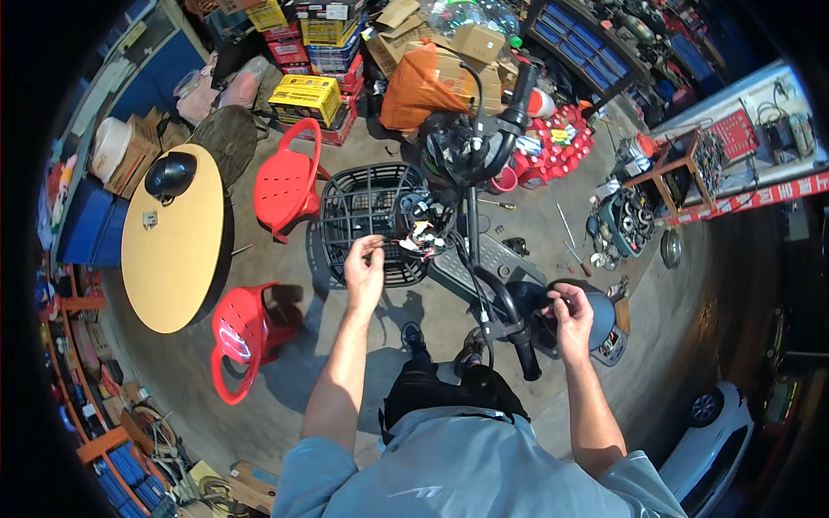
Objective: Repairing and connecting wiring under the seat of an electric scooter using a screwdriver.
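I stand at a black electric scooter whose handlebar (498,138) runs from upper right down to the near grip (523,350). A bundle of coloured wires and connectors (420,237) hangs out at the steering column beside a black wire basket (367,220). My left hand (363,269) pinches a thin wire that leads to that bundle. My right hand (570,312) has its fingers closed on a small dark part or cable near the right side of the handlebar, over the black seat (600,315). What exactly it pinches is too small to tell.
Two red plastic chairs (289,177) (242,337) stand left of the scooter beside a round wooden table (173,237) bearing a black helmet (169,175). Cardboard boxes, crates and an orange bag (414,86) pile up behind. Tools and parts lie on the floor at right (622,220).
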